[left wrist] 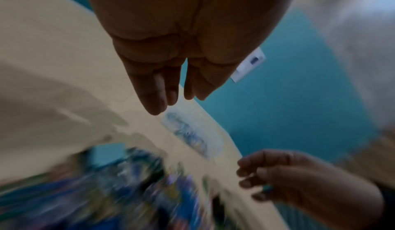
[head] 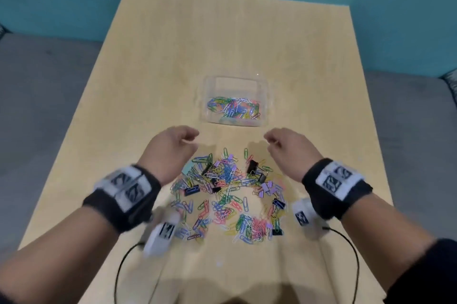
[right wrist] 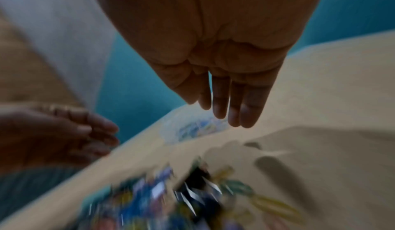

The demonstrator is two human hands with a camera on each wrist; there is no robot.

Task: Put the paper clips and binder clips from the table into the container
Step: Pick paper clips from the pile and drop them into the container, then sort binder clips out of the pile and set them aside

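Both hands, the left hand and right hand, hover relaxed and hold nothing above the clips near the table's front edge; the container sits mid-table.

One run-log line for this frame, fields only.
left hand: open, empty | right hand: open, empty | container: some paper clips inside | pile: paper and binder clips on table
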